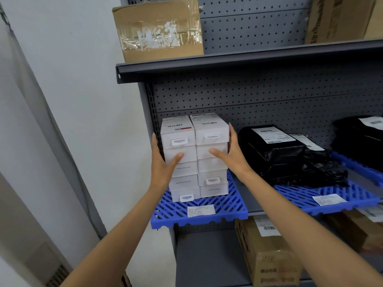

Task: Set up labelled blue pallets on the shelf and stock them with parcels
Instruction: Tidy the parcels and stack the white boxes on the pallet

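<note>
Ten stacked parcels (195,141) stand between straight fingers (232,134).

White boxes (207,165), stacked in two columns five high, stand upright at the back left of a blue pallet (228,206) at centre frame. A paper label (200,210) lies near the pallet's front edge. To the right, black bagged parcels (279,156) lie heaped on a second blue pallet (352,195).

White box stack (194,156) blocks the shelf's (253,208) left end, close to the back panel. Open air above it, right up to the overhead board (228,65). A bare lane runs between the stack and the black bags (290,158), and the blue pallet's (199,216) front strip lies free.
</note>
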{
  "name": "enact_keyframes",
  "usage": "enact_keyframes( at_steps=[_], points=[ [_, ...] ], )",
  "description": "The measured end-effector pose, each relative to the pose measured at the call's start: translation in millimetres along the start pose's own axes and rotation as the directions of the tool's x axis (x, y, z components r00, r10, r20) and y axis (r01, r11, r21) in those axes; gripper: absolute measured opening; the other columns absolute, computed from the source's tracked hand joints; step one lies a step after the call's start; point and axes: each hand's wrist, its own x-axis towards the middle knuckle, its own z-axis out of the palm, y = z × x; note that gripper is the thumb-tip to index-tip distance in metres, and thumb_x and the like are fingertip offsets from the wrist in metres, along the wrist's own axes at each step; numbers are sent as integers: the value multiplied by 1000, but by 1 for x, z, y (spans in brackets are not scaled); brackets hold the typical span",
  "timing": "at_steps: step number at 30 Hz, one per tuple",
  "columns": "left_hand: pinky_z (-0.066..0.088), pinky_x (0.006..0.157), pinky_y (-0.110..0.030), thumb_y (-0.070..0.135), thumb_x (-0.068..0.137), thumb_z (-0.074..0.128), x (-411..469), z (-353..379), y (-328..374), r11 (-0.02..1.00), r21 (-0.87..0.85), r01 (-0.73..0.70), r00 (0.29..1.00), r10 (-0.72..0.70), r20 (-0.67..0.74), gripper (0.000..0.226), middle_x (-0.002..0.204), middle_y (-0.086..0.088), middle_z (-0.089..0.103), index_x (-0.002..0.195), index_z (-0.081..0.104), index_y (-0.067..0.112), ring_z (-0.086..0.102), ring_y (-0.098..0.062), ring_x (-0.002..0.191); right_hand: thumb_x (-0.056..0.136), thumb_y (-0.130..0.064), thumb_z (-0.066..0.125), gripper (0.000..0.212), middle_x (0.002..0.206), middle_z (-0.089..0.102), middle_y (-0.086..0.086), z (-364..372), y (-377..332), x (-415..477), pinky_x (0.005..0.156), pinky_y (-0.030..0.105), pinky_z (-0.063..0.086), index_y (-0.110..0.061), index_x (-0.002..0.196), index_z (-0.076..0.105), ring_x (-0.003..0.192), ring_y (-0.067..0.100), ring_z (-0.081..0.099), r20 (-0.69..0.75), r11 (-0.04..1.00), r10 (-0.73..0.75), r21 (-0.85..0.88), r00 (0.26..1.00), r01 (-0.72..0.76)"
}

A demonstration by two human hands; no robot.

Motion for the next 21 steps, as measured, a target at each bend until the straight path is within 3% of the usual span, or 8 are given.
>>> enact_keyframes(
  at_steps=[3, 7, 13, 15, 18, 21],
  points=[
    [32, 117, -45, 49, 86, 69, 12, -3, 13, 1000, -21, -18, 999, 18, 32, 90, 158, 14, 29, 154, 10, 40, 32, -6, 143, 86, -34, 72, 91, 157, 26, -12, 7, -15, 3, 115, 34, 28, -39, 153, 11, 142, 7, 28, -1, 999, -52, 16, 999, 52],
    [38, 113, -45, 49, 85, 69, 14, -5, 13, 999, -26, -44, 997, 45, 65, 86, 152, 12, 37, 152, 17, 38, 41, -8, 137, 90, -36, 66, 83, 153, 28, -13, 7, -19, 4, 112, 31, 29, -35, 153, 11, 133, 3, 30, 16, 1000, -25, 14, 1000, 25],
    [38, 113, -41, 59, 87, 61, 16, -12, 23, 999, -27, 22, 992, -19, 126, 76, 149, 13, 41, 149, 21, 39, 43, -7, 136, 85, -54, 65, 85, 156, 26, -14, -4, -22, 5, 117, 40, 25, -54, 146, 6, 142, 11, 29, 138, 997, 73, -37, 988, -68],
    [38, 113, -41, 64, 88, 56, 19, -20, 26, 998, -30, 58, 985, -53, 163, 71, 147, 10, 45, 147, 25, 38, 44, -9, 135, 88, -53, 62, 86, 157, 26, -12, -8, -25, 4, 117, 39, 25, -52, 148, 1, 141, 12, 31, 181, 994, 88, -81, 980, -74],
    [43, 106, -32, 46, 93, 59, 24, -27, 39, 989, 149, -14, 994, -2, 105, 60, 139, 4, 53, 143, 37, 23, 52, -13, 126, 95, -43, 56, 80, 156, 29, -8, -16, -28, 3, 117, 36, 27, -31, 155, 5, 141, 13, 31, 207, 971, 130, -222, 970, -83],
    [40, 100, -27, 24, 93, 65, 24, -25, 54, 864, 442, -241, 969, 236, 67, 46, 138, 0, 51, 136, 48, 18, 49, -16, 124, 95, -40, 58, 73, 147, 43, -2, -23, -28, -7, 111, 35, 36, -22, 152, 18, 134, 20, 42, 219, 906, 227, -405, 949, -124]
  ],
)
